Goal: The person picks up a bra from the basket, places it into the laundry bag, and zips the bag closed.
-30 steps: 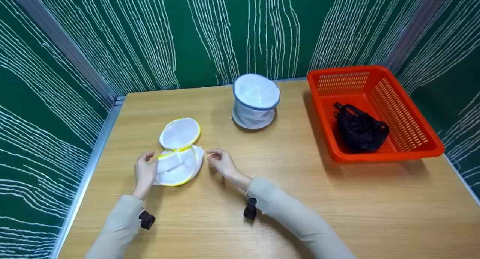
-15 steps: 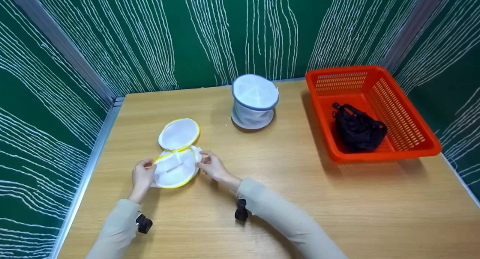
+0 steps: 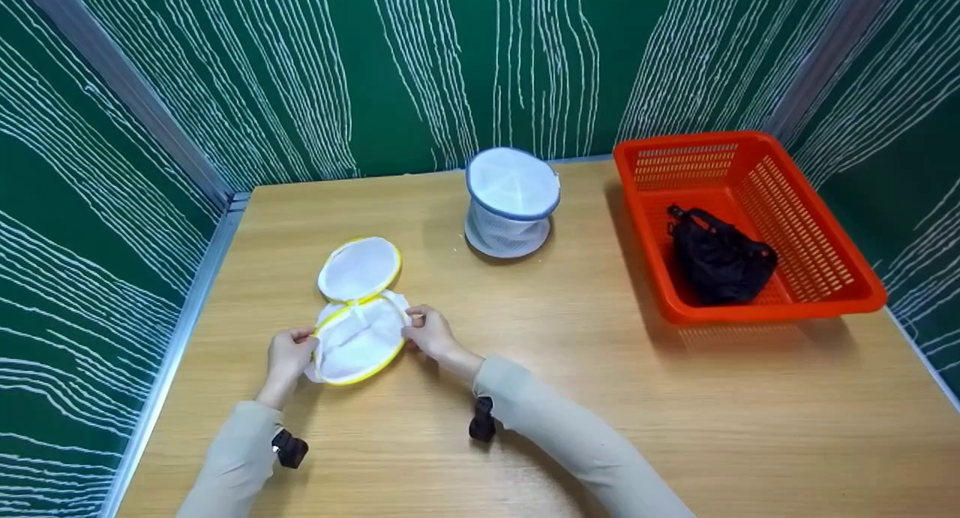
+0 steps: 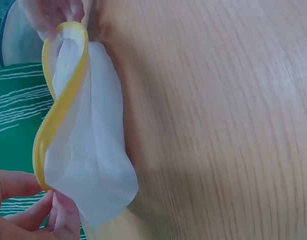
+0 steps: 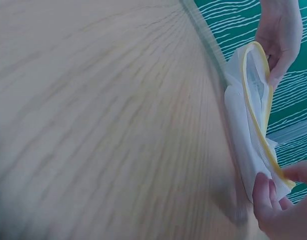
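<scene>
A white mesh laundry bag (image 3: 358, 347) with yellow trim lies left of the table's middle in the head view. Its round lid (image 3: 360, 269) is folded back, away from the person. My left hand (image 3: 287, 359) pinches the yellow rim on the left side between thumb and fingers. Across the opening, my right hand (image 3: 436, 336) pinches the rim on the right. The left wrist view shows the yellow rim (image 4: 63, 107) bent into a curve between both hands, with the soft mesh side sagging toward the table. The right wrist view shows the right fingers (image 5: 262, 197) against the white fabric.
Behind, at the table's back edge, stands a second mesh laundry bag (image 3: 512, 195) with blue trim, upright. On the right sits an orange plastic basket (image 3: 765, 314) holding a crumpled black fabric item (image 3: 720, 261). Green walls (image 3: 420, 75) with white streaks enclose three sides.
My right hand has come leftward from beside the bag and taken hold of its rim. The yellow opening has been drawn slightly wider and toward the person.
</scene>
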Motion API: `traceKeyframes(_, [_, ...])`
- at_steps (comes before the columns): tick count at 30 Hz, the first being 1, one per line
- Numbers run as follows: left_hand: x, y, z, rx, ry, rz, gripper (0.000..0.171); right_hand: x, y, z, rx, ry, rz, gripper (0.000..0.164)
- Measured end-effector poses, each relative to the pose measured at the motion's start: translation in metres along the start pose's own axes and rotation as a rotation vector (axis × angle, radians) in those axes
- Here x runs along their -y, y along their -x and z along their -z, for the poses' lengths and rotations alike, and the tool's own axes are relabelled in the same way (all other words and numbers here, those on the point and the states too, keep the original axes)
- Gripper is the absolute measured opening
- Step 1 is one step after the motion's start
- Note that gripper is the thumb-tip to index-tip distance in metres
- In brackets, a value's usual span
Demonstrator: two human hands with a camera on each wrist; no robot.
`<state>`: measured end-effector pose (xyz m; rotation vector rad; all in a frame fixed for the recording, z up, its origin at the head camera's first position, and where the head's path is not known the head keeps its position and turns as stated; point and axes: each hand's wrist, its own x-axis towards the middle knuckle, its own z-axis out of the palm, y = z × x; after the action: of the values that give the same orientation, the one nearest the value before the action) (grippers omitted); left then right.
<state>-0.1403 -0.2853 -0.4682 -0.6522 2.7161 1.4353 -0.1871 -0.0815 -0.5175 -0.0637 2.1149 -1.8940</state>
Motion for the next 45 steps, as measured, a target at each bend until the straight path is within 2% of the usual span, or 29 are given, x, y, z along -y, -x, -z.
traceKeyframes(2, [-0.002,-0.001,0.0,0.049,0.069,0.05,0.033,-0.001,0.0,0.003,-0.009,-0.035,-0.016,0.037])
traceKeyframes(6, [-0.005,-0.001,-0.001,0.13,0.189,0.123,0.036,-0.059,-0.044,0.003,0.028,-0.19,-0.007,0.036])
traceKeyframes(8, [-0.006,0.0,-0.001,0.167,0.243,0.148,0.037,-0.076,-0.059,0.005,0.042,-0.251,-0.052,0.035])
traceKeyframes(9, [-0.007,0.0,-0.002,0.182,0.272,0.159,0.038,-0.087,-0.068,0.006,0.064,-0.296,-0.043,0.033])
traceKeyframes(13, [-0.009,0.003,-0.005,0.238,0.383,0.192,0.039,-0.035,-0.032,0.02,0.042,-0.281,-0.149,0.035])
traceKeyframes(15, [-0.011,0.005,-0.006,0.254,0.427,0.207,0.04,-0.016,-0.017,0.027,0.045,-0.288,-0.163,0.036])
traceKeyframes(16, [-0.012,0.006,-0.007,0.259,0.444,0.211,0.041,-0.004,-0.01,0.03,0.036,-0.278,-0.203,0.037])
traceKeyframes(17, [-0.012,0.006,-0.008,0.266,0.459,0.217,0.042,0.0,-0.007,0.034,0.045,-0.294,-0.195,0.037])
traceKeyframes(20, [-0.016,0.009,-0.01,0.266,0.491,0.228,0.042,-0.03,-0.028,0.04,0.104,-0.376,-0.162,0.035])
traceKeyframes(24, [-0.021,0.012,-0.014,0.27,0.507,0.222,0.042,-0.075,-0.065,0.045,0.13,-0.446,-0.194,0.034])
traceKeyframes(25, [-0.022,0.013,-0.016,0.273,0.514,0.217,0.042,-0.078,-0.068,0.048,0.133,-0.458,-0.203,0.035])
traceKeyframes(27, [-0.024,0.014,-0.018,0.272,0.525,0.206,0.042,-0.074,-0.064,0.053,0.141,-0.49,-0.206,0.036])
traceKeyframes(31, [-0.029,0.018,-0.022,0.258,0.556,0.197,0.041,-0.029,-0.029,0.066,0.138,-0.5,-0.208,0.038])
traceKeyframes(32, [-0.03,0.019,-0.024,0.252,0.563,0.202,0.041,-0.013,-0.017,0.069,0.119,-0.486,-0.226,0.039])
traceKeyframes(35, [-0.034,0.021,-0.027,0.245,0.586,0.211,0.041,0.017,0.006,0.076,0.101,-0.471,-0.258,0.041])
traceKeyframes(40, [-0.04,0.024,-0.035,0.237,0.632,0.2,0.04,0.03,0.019,0.089,0.133,-0.523,-0.278,0.043])
traceKeyframes(45, [-0.046,0.027,-0.041,0.239,0.678,0.17,0.036,0.028,0.019,0.099,0.162,-0.589,-0.307,0.043])
